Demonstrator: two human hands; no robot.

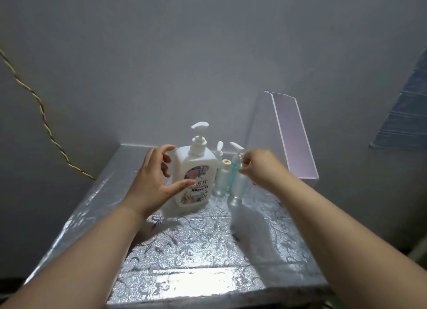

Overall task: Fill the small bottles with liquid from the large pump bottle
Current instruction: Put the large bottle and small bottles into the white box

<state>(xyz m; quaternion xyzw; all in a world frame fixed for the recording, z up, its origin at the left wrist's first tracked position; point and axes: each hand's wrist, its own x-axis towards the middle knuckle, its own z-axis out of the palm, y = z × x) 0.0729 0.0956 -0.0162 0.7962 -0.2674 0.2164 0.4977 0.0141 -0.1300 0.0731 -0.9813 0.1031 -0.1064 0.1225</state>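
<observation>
Pump bottle [195, 170] upright, left hand [150, 181] spread wide beside it (holding nothing), right hand [261, 167] pinching small bottle [238, 188] top.

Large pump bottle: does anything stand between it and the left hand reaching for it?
Nothing visible does. The left hand is open with fingers spread, right beside the large pump bottle, thumb in front of its label. The small bottles stand on its other side, where the right hand pinches the front clear bottle.
</observation>
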